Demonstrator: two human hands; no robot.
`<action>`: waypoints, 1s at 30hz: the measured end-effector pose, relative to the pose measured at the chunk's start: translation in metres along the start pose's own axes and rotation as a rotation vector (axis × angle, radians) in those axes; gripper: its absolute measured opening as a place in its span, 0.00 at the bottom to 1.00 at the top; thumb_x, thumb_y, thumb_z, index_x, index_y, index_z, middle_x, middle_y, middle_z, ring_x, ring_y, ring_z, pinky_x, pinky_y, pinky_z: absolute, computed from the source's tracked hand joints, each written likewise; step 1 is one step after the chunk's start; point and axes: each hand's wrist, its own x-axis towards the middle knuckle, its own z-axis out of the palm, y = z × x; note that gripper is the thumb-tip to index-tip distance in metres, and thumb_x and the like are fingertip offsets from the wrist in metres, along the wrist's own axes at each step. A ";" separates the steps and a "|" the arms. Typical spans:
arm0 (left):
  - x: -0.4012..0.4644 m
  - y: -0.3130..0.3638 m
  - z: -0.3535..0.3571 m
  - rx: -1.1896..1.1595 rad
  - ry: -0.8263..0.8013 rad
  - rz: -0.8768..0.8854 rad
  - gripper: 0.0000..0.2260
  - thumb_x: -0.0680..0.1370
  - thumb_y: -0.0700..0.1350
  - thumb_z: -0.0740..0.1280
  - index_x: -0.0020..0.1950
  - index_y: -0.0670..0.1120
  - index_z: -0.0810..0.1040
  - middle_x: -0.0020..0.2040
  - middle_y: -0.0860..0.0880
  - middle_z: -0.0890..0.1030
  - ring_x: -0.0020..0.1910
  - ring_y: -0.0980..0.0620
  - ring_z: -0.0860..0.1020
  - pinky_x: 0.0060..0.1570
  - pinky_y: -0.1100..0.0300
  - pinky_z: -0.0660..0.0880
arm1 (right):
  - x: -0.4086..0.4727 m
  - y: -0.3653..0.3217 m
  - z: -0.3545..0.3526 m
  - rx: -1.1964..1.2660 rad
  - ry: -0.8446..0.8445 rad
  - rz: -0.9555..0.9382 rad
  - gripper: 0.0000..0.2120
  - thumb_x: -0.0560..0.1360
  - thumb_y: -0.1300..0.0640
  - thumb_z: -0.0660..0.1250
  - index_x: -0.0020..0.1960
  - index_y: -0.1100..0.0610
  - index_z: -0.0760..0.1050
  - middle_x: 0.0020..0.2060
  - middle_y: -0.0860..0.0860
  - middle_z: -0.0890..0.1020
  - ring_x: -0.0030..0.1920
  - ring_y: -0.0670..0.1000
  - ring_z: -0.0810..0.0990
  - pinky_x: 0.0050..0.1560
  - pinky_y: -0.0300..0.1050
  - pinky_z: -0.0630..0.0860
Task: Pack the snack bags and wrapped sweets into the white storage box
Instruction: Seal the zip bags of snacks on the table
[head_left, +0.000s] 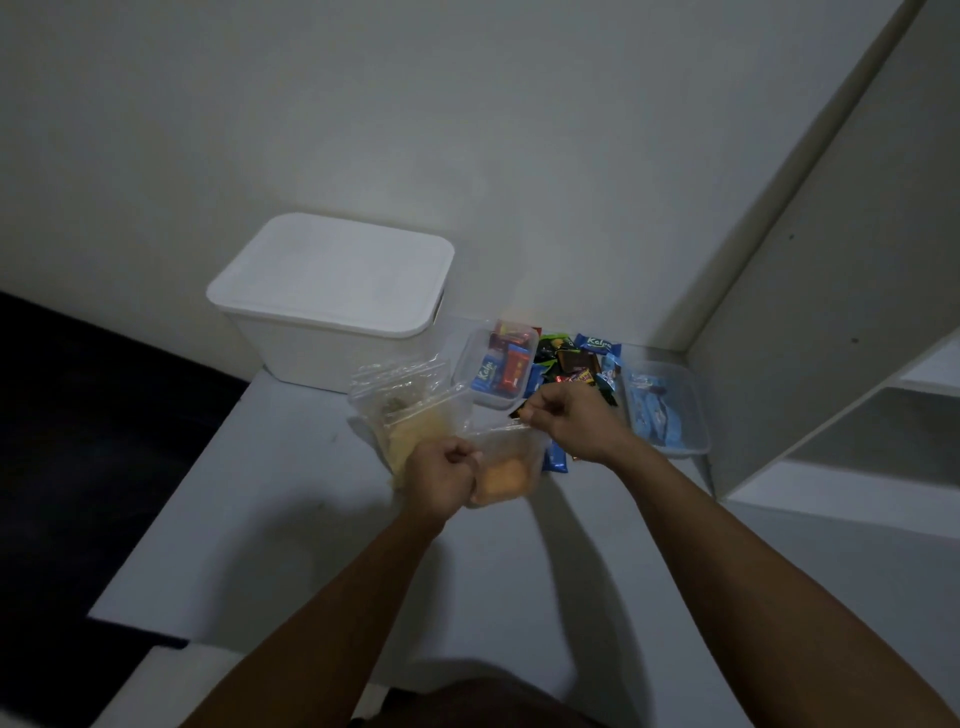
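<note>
while both hands work over the white table, i note the left hand closed in a fist on the near edge of a clear snack bag holding orange pieces. the right hand is also closed, its fingers pinched on the top strip of the same bag. the bag is blurred, so i cannot tell whether its seal is shut. a second clear bag with pale yellow contents lies just behind the left hand, touching the first. the white storage box stands at the back of the table against the wall, its lid on. right of it sits a small clear tub with wrapped sweets inside, red and blue. a loose heap of wrapped sweets lies between that tub and another clear tub with blue packets, nearest the white shelf unit. one blue packet shows beneath the right wrist.
</note>
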 end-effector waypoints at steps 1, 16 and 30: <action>-0.003 -0.001 -0.003 -0.018 0.023 -0.020 0.06 0.71 0.40 0.71 0.36 0.49 0.81 0.35 0.43 0.83 0.35 0.42 0.82 0.44 0.40 0.81 | 0.003 -0.001 0.006 0.007 0.013 0.010 0.07 0.76 0.55 0.68 0.44 0.58 0.80 0.37 0.49 0.80 0.37 0.44 0.76 0.40 0.40 0.72; -0.004 -0.007 -0.039 0.232 0.112 -0.103 0.07 0.67 0.47 0.72 0.38 0.44 0.82 0.37 0.47 0.83 0.40 0.46 0.81 0.45 0.54 0.80 | 0.029 -0.010 0.064 -0.086 0.027 0.082 0.06 0.74 0.63 0.68 0.51 0.59 0.80 0.48 0.55 0.82 0.47 0.49 0.77 0.49 0.40 0.72; 0.024 0.067 -0.041 0.268 0.236 0.206 0.09 0.71 0.42 0.67 0.50 0.45 0.83 0.42 0.51 0.82 0.44 0.52 0.79 0.48 0.60 0.75 | 0.043 -0.020 0.021 -0.050 0.089 0.080 0.09 0.72 0.68 0.66 0.43 0.54 0.77 0.42 0.49 0.80 0.44 0.48 0.78 0.40 0.35 0.72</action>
